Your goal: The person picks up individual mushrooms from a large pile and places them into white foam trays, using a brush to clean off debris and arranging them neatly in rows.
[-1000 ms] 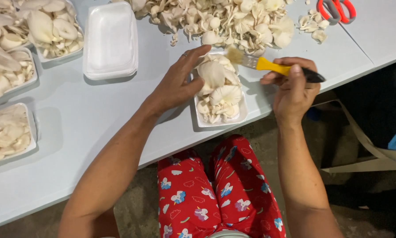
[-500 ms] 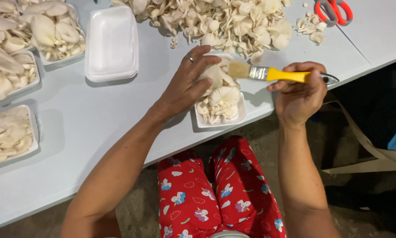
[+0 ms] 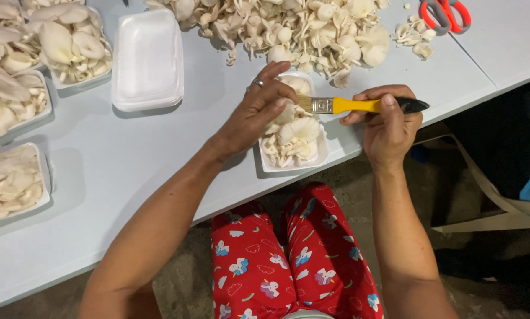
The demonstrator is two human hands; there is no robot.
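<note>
At bench edge, centre: two hands at work over one filled tray.
Right hand (image 3: 389,127): clenched round the handle of a paintbrush (image 3: 359,106); yellow grip, dark butt end, metal ferrule, bristles pointing left.
Left hand (image 3: 259,112): ring on one finger; fingers curled down onto a mushroom (image 3: 286,112) at the top of the tray, grasping it against the bristles.
Change from half a second ago: brush now lies level where it was tilted; bristles have closed in to the left fingertips. One second ago the brush sat lower and to the right, clear of the left hand.
Unchanged: tray, pile and scissors lie where they did.
Worked tray (image 3: 321,159): white foam, at the near bench edge, heaped with pale oyster mushrooms; partly under the left hand.
Empty tray (image 3: 148,59): white foam, nothing in it, up-left of the left hand, well apart.
Filled trays, far left: one at top (image 3: 76,44), one at mid-left (image 3: 11,103), one at lower left (image 3: 11,183); each holds pale mushrooms.
Loose pile (image 3: 288,26): unsorted mushrooms direct on the bench (image 3: 129,177), just beyond the worked tray.
Scissors (image 3: 445,13): red and grey handles, top right, beside a few stray mushroom pieces.
</note>
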